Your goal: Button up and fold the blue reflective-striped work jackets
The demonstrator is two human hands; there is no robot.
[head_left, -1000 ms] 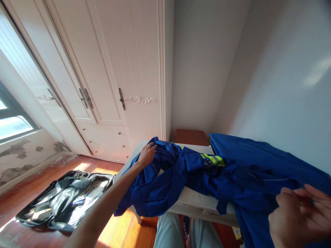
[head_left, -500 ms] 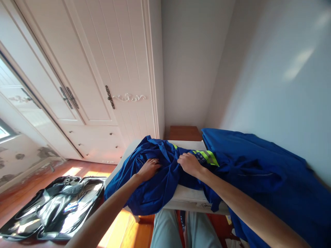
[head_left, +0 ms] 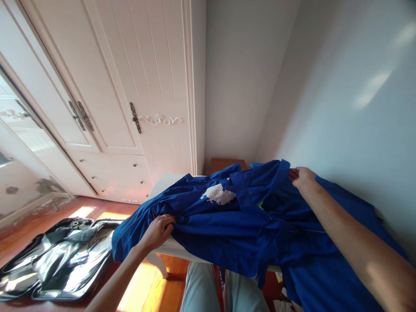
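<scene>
A blue work jacket (head_left: 208,221) lies stretched lengthwise over a white table (head_left: 164,183), with creases along its body. On its upper side shows a white patch of print (head_left: 220,194), and a small bit of yellow-green strip (head_left: 261,205) peeks out of a fold. My left hand (head_left: 160,229) is closed on bunched cloth near the jacket's left part. With bent fingers, my right hand (head_left: 303,177) grips the jacket's raised edge at the far right. More blue cloth (head_left: 354,200) spreads to the right; where it meets the jacket is hard to tell.
An open black suitcase (head_left: 40,240) with things inside lies on the wooden floor at left. Behind it rises a white wardrobe (head_left: 162,147). A brown wooden top (head_left: 224,164) sits beyond the table, near the grey wall (head_left: 240,86).
The bunched jacket has been spread out, baring the white print and hiding most of the yellow-green strip. My right hand has moved right and my left hand left and nearer to me.
</scene>
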